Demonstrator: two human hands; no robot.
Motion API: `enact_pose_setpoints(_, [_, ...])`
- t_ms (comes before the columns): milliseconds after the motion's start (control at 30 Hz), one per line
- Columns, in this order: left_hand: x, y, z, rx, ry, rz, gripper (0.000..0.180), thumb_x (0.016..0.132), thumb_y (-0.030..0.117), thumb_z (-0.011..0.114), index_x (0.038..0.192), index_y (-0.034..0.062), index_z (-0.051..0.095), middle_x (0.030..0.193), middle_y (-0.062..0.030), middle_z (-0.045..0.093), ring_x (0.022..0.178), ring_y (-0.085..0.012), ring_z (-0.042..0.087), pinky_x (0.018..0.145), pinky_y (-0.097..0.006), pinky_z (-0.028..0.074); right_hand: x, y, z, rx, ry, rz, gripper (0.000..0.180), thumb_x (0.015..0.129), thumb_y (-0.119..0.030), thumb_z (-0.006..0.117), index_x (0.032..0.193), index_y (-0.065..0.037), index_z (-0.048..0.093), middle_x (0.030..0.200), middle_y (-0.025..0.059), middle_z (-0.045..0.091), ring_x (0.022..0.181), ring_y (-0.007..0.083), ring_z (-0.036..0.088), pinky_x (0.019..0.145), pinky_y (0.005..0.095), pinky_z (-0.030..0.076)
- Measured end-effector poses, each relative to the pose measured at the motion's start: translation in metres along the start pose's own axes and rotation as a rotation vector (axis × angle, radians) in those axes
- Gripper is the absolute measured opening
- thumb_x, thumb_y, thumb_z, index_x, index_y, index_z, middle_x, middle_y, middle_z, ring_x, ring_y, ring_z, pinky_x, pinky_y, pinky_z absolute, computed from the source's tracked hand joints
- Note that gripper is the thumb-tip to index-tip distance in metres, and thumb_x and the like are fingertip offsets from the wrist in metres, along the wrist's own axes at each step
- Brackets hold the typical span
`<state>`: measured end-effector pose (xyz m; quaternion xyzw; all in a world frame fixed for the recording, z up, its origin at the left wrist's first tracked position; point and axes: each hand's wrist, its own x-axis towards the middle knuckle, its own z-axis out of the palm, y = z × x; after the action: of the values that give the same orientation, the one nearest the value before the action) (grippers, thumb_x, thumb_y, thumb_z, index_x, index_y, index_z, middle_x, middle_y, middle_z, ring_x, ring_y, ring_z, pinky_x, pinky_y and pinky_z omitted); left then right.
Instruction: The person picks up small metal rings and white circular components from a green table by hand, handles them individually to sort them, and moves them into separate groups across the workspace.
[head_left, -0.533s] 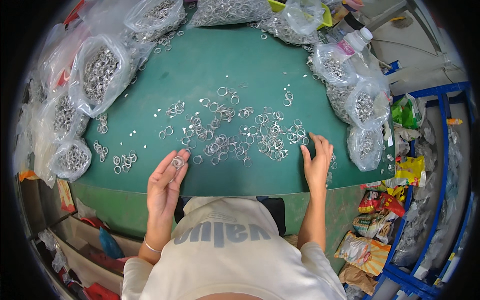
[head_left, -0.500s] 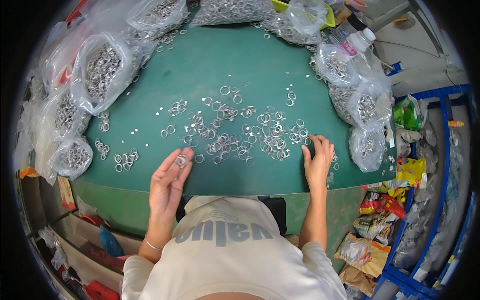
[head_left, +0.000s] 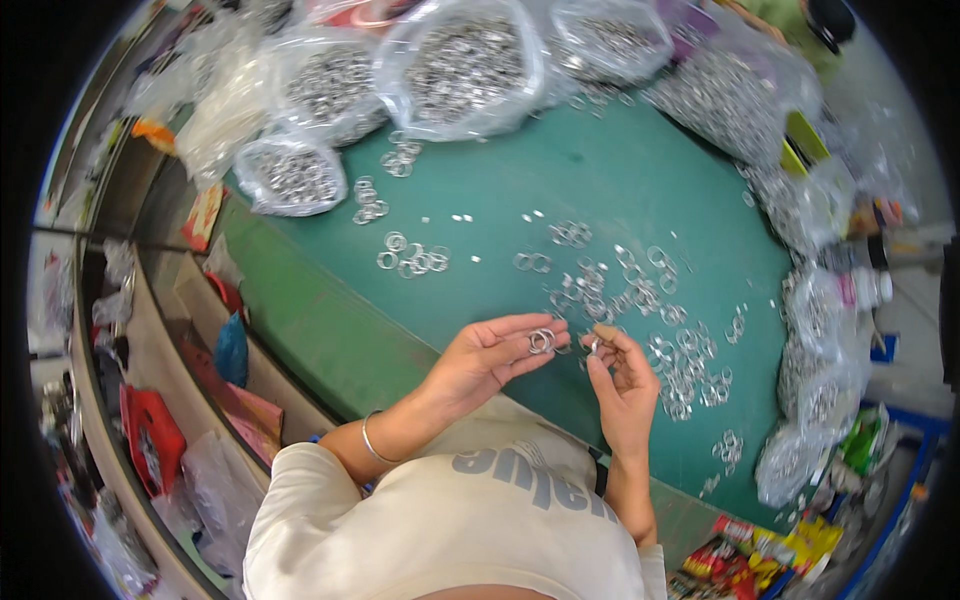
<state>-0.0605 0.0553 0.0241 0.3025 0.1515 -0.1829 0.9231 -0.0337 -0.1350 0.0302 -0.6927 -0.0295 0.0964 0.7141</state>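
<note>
Rings [head_left: 541, 341] – left hand [head_left: 487, 358] (green table [head_left: 600, 190])

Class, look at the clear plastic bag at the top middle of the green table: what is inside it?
The clear bag is packed with small silvery metal rings like those loose on the green table. Rings deeper in the heap are covered, so nothing else can be made out.

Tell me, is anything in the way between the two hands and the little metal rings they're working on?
Nothing visible. The left hand already has a metal ring at its fingertips, and the right hand pinches a small piece just beside it. The loose rings lie on the green table beyond.
</note>
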Motion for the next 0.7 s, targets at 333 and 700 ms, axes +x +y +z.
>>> enact_pose_setpoints(333, [-0.033, 0.048, -0.073, 0.043, 0.38, 0.326, 0.032, 0.092, 0.003, 0.057, 0.123, -0.0071, 0.054, 0.121, -0.0221, 0.059, 0.113, -0.0288, 0.059, 0.096, -0.032, 0.051, 0.073, 0.011, 0.086, -0.226, -0.327, -0.086, 0.027, 0.08, 0.002, 0.066, 0.106, 0.0, 0.062, 0.09, 0.0058, 0.066, 0.071, 0.0105, 0.055, 0.065, 0.0239, 0.044])
enact_pose_setpoints(700, [-0.038, 0.075, -0.111, -0.039, 0.529, 0.59, 0.034, 0.092, 0.003, 0.056, 0.123, -0.0103, 0.051, 0.123, -0.025, 0.057, 0.113, -0.0302, 0.059, 0.098, -0.033, 0.05, 0.172, 0.051, 0.212, -0.767, -0.577, -0.757, 0.028, 0.078, -0.005, 0.066, 0.105, -0.002, 0.06, 0.102, 0.0116, 0.061, 0.094, 0.0309, 0.056, 0.08, 0.0402, 0.044])
